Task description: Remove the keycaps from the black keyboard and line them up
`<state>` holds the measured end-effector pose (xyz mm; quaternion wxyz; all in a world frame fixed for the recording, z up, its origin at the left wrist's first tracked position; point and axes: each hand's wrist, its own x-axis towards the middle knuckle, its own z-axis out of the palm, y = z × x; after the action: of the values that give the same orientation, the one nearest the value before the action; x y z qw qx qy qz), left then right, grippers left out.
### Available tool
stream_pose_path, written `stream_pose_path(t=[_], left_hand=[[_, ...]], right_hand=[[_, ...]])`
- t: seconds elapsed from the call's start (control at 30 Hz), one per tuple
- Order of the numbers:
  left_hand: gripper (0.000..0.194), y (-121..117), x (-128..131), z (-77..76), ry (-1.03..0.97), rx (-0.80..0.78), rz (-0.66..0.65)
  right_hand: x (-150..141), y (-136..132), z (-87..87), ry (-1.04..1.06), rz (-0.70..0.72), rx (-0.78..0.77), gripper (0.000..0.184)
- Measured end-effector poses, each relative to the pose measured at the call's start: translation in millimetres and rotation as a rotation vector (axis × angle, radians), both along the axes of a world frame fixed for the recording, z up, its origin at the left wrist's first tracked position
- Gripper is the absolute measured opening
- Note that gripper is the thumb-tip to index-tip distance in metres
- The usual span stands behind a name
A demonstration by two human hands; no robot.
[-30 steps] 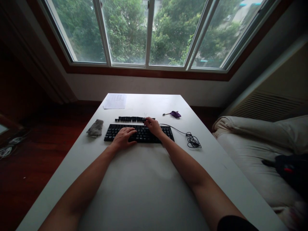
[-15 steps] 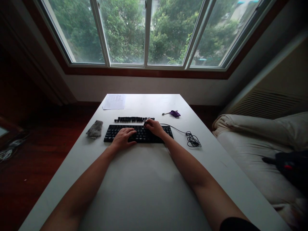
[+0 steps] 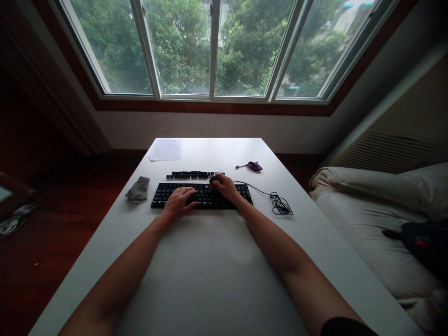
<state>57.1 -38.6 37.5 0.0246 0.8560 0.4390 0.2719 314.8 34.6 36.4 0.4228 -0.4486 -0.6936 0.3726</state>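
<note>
A black keyboard (image 3: 206, 201) lies lengthwise across the white table. My left hand (image 3: 178, 200) rests on its left half, palm down, thumb held apart from the fingers. Over the back edge of the keyboard, right of centre, my right hand (image 3: 224, 184) is closed in a pinch. It grips a small tool with thin wires poking up, a keycap puller (image 3: 219, 173) by its look; my fingers hide most of it. A dark bit, perhaps a keycap, shows at the fingertips. Just behind the keyboard stands a row of loose black keycaps (image 3: 191, 175).
A grey cloth (image 3: 138, 190) lies left of the keyboard. To the right, the coiled cable (image 3: 280, 204) sits on the table (image 3: 210, 261). Farther back are a purple dustpan-like piece with a small brush (image 3: 254, 166) and a paper sheet (image 3: 166, 149). A sofa (image 3: 364, 214) stands at right.
My right hand has tipped slightly, and the thin wires now stand up more plainly above its fingers. My left hand stays on the keyboard, with its fingers shifted a little.
</note>
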Motion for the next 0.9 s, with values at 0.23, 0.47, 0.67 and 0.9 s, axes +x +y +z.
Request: stream_pose_path(t=[0.23,0.47,0.67,0.9], left_hand=[[0.029,0.8,0.9,-4.6,-0.107,0.025,0.056],[0.021,-0.9,3.1,-4.6,-0.171,-0.011,0.098],[0.020,-3.0,6.2,-2.7,-0.192,-0.023,0.121],[0.024,-7.6,11.6,-1.2,-0.286,-0.060,0.076]], right_hand=[[-34.3,-17.0,-15.1,0.264,0.219,0.012,0.025],[-42.1,-30.1,-12.7,0.387,0.266,-0.077,0.030],[-42.5,-30.1,-14.6,0.389,0.306,-0.102,0.031],[-40.2,-29.2,-13.8,0.457,0.354,-0.151,0.033]])
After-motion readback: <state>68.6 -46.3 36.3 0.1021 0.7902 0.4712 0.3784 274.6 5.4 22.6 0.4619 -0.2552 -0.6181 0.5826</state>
